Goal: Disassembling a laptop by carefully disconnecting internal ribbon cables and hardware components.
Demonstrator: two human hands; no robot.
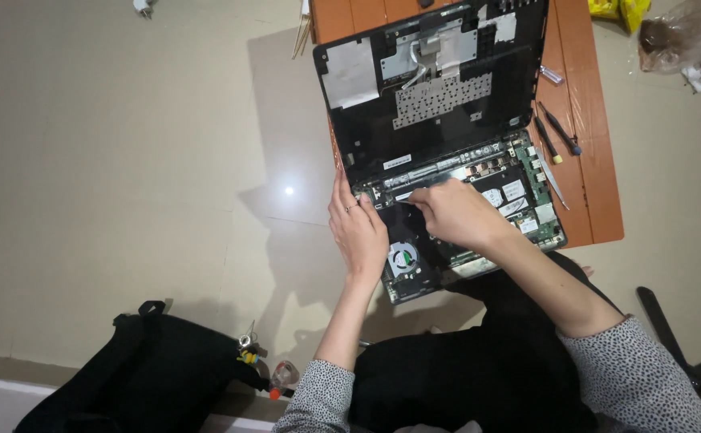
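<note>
An opened laptop lies on a low orange-brown table (599,184). Its black upper cover (431,88) is tipped back, showing the underside of the keyboard. The lower half (519,196) shows a green circuit board and a round cooling fan (403,258). My left hand (357,228) rests flat on the laptop's left edge beside the fan, a ring on one finger. My right hand (455,212) is over the middle of the base with fingers pinched at a spot near the hinge; what it grips is too small to tell.
Two small screwdrivers (555,132) and a pair of tweezers (553,183) lie on the table right of the laptop. A black backpack (134,369) with a keyring sits on the floor at lower left. Chair legs (687,353) are at lower right. Plastic bags (683,36) at top right.
</note>
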